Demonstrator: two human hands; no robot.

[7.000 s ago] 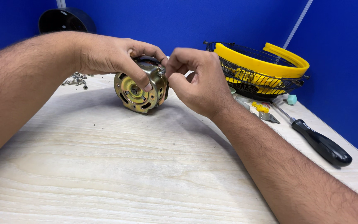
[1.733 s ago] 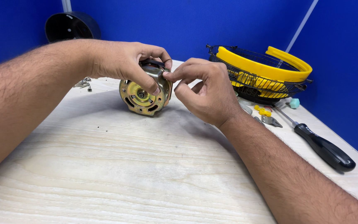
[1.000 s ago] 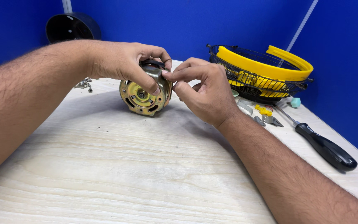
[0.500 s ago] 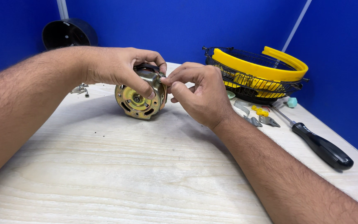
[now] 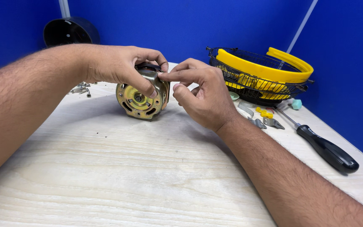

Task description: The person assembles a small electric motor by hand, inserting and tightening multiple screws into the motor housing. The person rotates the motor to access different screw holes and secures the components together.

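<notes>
Fingers of the left hand (image 5: 118, 65) are wrapping closed over a brass-coloured motor (image 5: 141, 96) standing on edge at the far middle of the table (image 5: 118, 168). The right hand (image 5: 202, 94) is pinching its thumb and forefinger shut at the motor's upper right rim, though what that grip is holding cannot be told. A black-handled screwdriver (image 5: 322, 147) is lying well apart at the right.

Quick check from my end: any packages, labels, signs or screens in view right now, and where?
None in view: no package, label, sign or screen.
Left hand: grips the round brass-coloured metal motor on the pale wooden table.
Right hand: fingertips pinched at the motor's upper edge.
Black-handled screwdriver: unmarked, right side of the table.
</notes>
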